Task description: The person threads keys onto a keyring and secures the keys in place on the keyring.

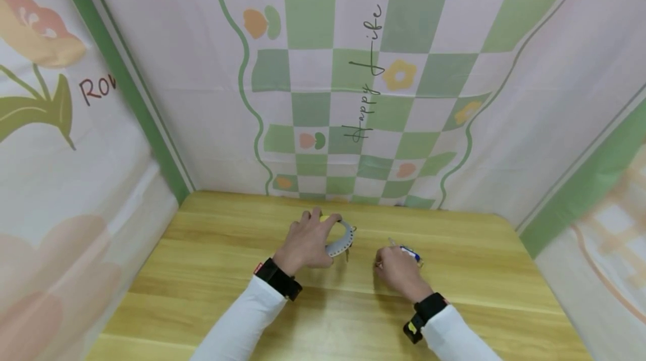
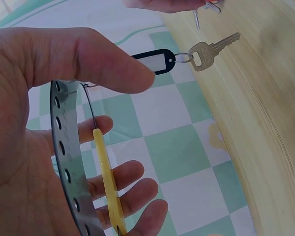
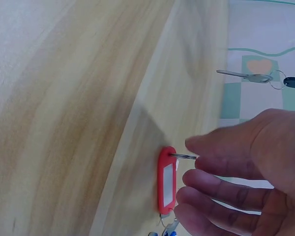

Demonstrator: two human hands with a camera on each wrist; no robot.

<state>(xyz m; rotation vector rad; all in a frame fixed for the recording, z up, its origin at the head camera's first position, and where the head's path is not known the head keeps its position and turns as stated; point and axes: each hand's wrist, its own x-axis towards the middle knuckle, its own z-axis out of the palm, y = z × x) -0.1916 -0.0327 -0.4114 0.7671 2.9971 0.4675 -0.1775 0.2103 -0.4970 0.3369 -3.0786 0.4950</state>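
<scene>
Fingers [image 2: 130, 174] of left hand [image 1: 306, 242] curl round grey hoop [image 2: 73, 152]

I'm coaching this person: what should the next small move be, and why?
Perhaps lift the red tag toward the perforated holder: the right hand apparently pinches the tag's ring, and the left hand grips the holder, where a black-tagged key seems to hang.

A curtained nook, perhaps in a home: a wooden table [image 1: 202, 271] with a checked cloth [image 1: 353, 69] reading "Happy Life" behind it and floral cloth [image 1: 65, 181] to its left.
</scene>
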